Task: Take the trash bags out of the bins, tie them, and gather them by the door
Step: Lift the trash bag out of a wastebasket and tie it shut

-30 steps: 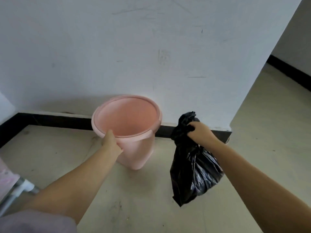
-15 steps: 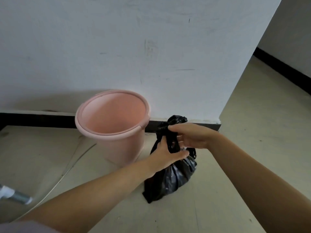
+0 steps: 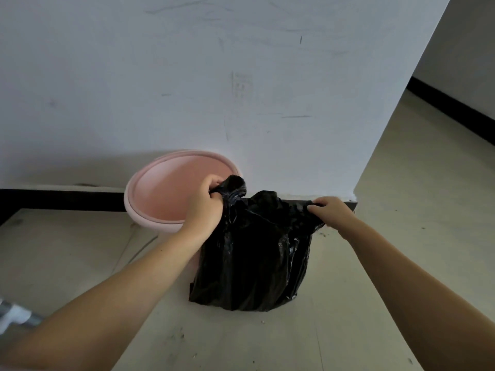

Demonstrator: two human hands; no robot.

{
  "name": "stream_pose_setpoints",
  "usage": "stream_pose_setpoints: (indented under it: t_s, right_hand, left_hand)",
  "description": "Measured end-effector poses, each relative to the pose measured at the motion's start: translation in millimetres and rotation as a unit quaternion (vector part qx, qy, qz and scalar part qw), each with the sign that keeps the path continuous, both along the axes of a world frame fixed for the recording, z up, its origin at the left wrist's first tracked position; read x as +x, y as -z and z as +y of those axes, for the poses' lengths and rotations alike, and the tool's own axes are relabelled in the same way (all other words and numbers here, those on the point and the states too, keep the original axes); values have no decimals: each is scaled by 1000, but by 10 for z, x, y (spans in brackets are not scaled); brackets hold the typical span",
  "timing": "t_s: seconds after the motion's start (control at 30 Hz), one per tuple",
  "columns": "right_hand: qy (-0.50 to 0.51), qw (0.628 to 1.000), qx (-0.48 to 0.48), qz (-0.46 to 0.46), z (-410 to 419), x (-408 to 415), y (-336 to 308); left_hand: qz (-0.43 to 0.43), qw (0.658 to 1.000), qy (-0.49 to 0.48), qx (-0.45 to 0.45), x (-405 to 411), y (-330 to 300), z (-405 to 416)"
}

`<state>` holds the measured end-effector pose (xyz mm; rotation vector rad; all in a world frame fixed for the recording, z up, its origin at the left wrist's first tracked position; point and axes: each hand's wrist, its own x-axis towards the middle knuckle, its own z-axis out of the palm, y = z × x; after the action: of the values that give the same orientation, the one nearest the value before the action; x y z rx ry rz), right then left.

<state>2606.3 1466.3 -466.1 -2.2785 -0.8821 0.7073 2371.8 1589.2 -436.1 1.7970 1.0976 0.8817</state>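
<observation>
A person's 2 bare hands pull apart the mouth of a crinkled black plastic trash bag (image 3: 251, 253) at the centre of the frame. The left hand (image 3: 205, 207) bunches 1 gathered corner of the bag in a closed fist, while the right hand (image 3: 330, 211) pinches the opposite edge, fingers curled over the plastic, the 2 hands well apart. The bag's base rests on the pale tiled floor (image 3: 375, 303), just in front of and to the right of a round pink plastic bin (image 3: 160, 194) standing against a scuffed white wall (image 3: 214, 76). A black skirting strip (image 3: 59, 199) runs along the wall's foot. A white and grey metal pipe fitting (image 3: 16, 315) shows at the lower left edge.
</observation>
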Motion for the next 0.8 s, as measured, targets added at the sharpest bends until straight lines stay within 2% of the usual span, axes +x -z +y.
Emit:
stream_pose_setpoints:
  t_s: [0.07,0.1,0.13,0.2,0.23,0.27,0.33,0.4,0.43,0.5,0.53,0.6,0.63,0.67,0.7,0.73,0.8]
  right_hand:
    - [2,999,31,-11,53,-5,-48]
    - [8,998,56,2,81,-18,-97]
    - [17,995,86,36,111,-38,-158]
    - [39,976,156,147,141,-102,-309]
    - [53,958,189,211,149,-124,-373]
    - [61,938,212,268,148,-134,-425]
    - [58,903,229,358,138,-140,-505]
    - [42,889,228,395,128,-106,-545]
    - [26,901,216,376,124,-84,-554]
    - [-18,954,162,252,111,-77,-579]
    - [-38,974,139,176,110,-99,-596]
    - [-45,987,146,55,119,-155,-647]
    - [-45,984,173,14,129,-190,-681]
    - [-45,976,213,-6,148,-237,-734]
    - [-36,963,266,9,163,-292,-805]
    - [-25,945,321,63,177,-348,-890]
    - [-42,879,410,238,199,-433,-1046]
  left_hand:
    - [27,999,22,25,-57,4,57]
    - [83,992,59,80,-100,32,77]
    - [163,968,111,157,-145,50,89]
    - [312,879,212,294,-204,55,97]
    - [360,838,250,324,-212,43,88]
    - [390,814,276,330,-208,32,72]
    - [400,800,300,331,-215,23,49]
    - [401,802,308,318,-229,17,37]
    - [402,807,305,306,-230,10,43]
    - [387,832,282,281,-200,-4,90]
    - [354,863,268,243,-186,-23,111]
    - [213,942,237,102,-155,-131,96]
    - [132,966,212,62,-137,-200,84]
    - [78,976,194,61,-129,-287,85]
    - [55,979,184,64,-127,-414,58]
    - [29,982,181,56,-127,-544,49]
    - [-48,980,188,-34,-152,-792,51]
